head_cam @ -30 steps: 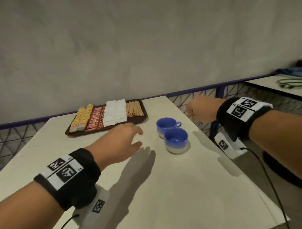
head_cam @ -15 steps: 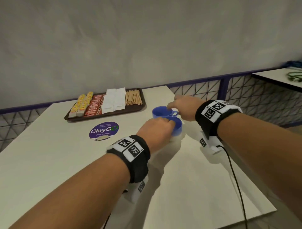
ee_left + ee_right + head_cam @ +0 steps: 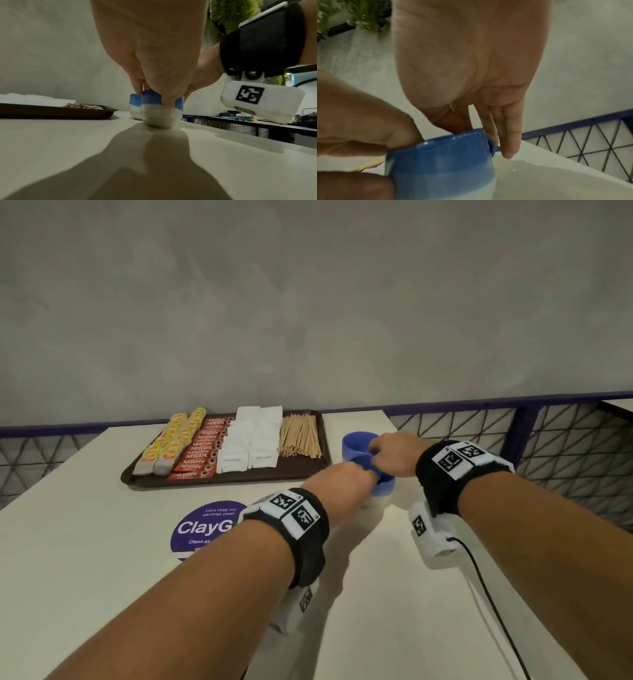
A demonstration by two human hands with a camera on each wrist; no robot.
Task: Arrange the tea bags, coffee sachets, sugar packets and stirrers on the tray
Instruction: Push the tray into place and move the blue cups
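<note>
Gripping near cup at rim with left hand; right hand pinching far cup by rim and handle, centre-right of head view. Tray upper left, tea bags, sachets, sugar packets, stirrers in rows. Risks: cups touching, could clink or tip on lifting; rim grips may slip; swinging left could scatter stirrers.

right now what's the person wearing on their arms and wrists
Bare forearms, no sleeves. Each wrist has a black band topped with white square-code markers. Under each hangs a white camera box bearing a square code; a thin black cable runs from the right one.
</note>
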